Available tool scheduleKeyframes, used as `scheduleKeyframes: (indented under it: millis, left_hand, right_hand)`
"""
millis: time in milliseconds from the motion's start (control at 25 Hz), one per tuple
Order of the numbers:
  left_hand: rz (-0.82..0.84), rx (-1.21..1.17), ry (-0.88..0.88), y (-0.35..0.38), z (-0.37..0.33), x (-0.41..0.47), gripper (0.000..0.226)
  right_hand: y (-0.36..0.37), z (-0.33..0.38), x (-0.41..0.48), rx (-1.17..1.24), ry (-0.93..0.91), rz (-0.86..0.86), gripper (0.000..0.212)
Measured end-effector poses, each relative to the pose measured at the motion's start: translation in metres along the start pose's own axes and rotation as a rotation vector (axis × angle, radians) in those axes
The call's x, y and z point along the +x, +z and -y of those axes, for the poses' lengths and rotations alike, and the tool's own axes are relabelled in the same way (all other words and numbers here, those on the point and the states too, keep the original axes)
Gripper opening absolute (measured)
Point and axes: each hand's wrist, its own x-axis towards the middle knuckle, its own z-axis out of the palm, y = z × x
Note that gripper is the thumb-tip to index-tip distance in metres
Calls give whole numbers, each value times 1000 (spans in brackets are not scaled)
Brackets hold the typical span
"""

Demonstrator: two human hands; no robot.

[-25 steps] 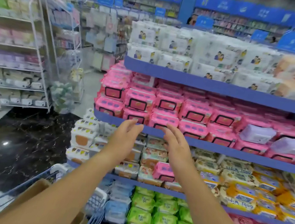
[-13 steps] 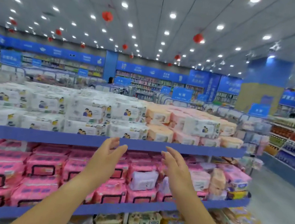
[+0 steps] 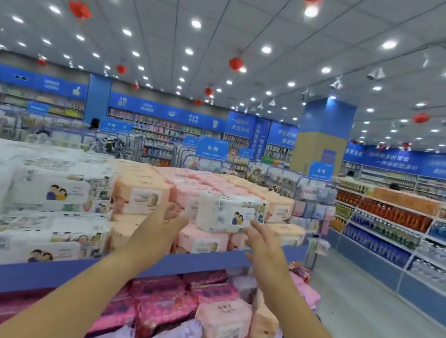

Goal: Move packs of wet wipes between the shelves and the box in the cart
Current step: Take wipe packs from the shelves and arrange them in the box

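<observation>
A white pack of wet wipes (image 3: 226,215) with a cartoon pair on its label sits on top of pink and peach packs on the top blue shelf (image 3: 200,262). My left hand (image 3: 160,226) reaches up at its left end and my right hand (image 3: 264,242) at its right end, fingers spread. Neither hand clearly grips the pack. More white packs (image 3: 49,193) fill the left of that shelf. The cart and its box are out of view.
Pink and lilac wipe packs (image 3: 163,306) crowd the shelf below. An aisle floor (image 3: 369,311) runs on the right beside shelves of bottled drinks (image 3: 412,230). A blue and tan pillar (image 3: 322,138) stands behind.
The view has swung up and right from the lower shelves to the top shelf. Both hands have risen and now flank the white pack at the shelf's right part.
</observation>
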Motion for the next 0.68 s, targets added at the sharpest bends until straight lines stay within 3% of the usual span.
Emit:
scheduleKeyframes:
  millis: [360,480,560,680]
  left_hand:
    - [-5,183,-177,86,37,179,91]
    - [-193,216,-216,115,64,207,101]
    - [-293,153,-214,130,72,215,101]
    - [-192,84,-261,132,77,222,78]
  right_hand:
    - [-77,-96,204,-117,43,-12,41]
    - [-89,-130,265,-48,133,95,48]
    - [-91,-148,293,-66,91,217,55]
    - [-84,-164,320,-102,-18,434,49]
